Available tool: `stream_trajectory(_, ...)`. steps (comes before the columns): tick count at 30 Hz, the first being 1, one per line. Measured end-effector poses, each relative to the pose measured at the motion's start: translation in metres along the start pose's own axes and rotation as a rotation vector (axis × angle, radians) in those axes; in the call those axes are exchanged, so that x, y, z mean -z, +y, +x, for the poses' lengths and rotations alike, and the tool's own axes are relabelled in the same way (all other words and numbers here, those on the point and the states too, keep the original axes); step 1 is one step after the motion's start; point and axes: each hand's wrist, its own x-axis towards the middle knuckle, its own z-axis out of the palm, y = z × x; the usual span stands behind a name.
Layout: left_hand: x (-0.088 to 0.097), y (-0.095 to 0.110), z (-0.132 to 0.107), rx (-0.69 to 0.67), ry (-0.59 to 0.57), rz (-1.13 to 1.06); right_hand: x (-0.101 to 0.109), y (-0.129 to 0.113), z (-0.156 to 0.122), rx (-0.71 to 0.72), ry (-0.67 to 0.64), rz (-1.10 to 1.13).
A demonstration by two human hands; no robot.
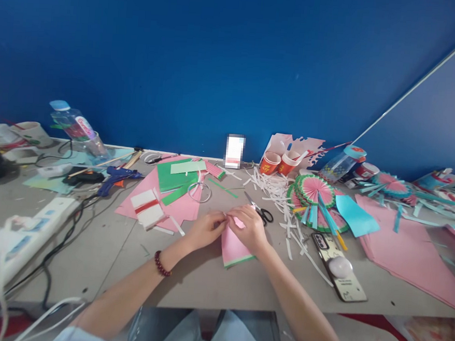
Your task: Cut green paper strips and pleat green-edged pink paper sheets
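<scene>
A pink paper sheet with a green lower edge (233,249) lies on the grey table (188,282) in front of me. My left hand (206,230) and my right hand (250,227) both pinch its top edge, fingers pressed together on a fold. A dark red bead bracelet sits on my left wrist. Black-handled scissors (262,213) lie just beyond my right hand.
Pink and green paper sheets (171,192) and a blue glue gun (118,176) lie to the left, a power strip (24,231) at the left edge. White paper strips (276,192), round pleated fans (312,194), red cups (278,163), a phone (339,266) and large pink sheets (412,251) fill the right.
</scene>
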Motion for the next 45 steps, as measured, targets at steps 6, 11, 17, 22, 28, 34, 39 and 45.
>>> stream_trajectory(6,0.000,0.002,0.000,-0.014,0.003,0.001,0.000,0.003,-0.001,0.044,-0.013,-0.016)
stream_trajectory(11,0.001,0.004,0.000,-0.006,-0.012,0.021,0.001,0.002,-0.001,0.051,-0.009,-0.038)
stream_trajectory(17,0.002,0.004,0.001,0.006,-0.020,-0.005,-0.001,0.002,-0.002,-0.049,0.019,0.004)
stream_trajectory(22,0.000,-0.003,0.002,0.124,0.024,-0.054,0.002,0.009,-0.003,-0.297,0.140,0.143)
stream_trajectory(28,0.002,-0.008,0.005,0.312,0.028,-0.339,0.015,0.034,0.002,-0.683,0.462,0.486)
stream_trajectory(34,0.009,-0.013,0.007,0.474,0.058,-0.373,0.041,0.062,0.008,-0.889,0.910,0.611)
stream_trajectory(39,0.012,-0.022,0.009,0.472,0.038,-0.283,0.062,0.078,0.005,-0.929,1.120,0.627)
stream_trajectory(45,0.022,-0.022,0.007,0.379,0.063,0.125,0.070,0.083,0.007,-0.824,1.175,0.588)
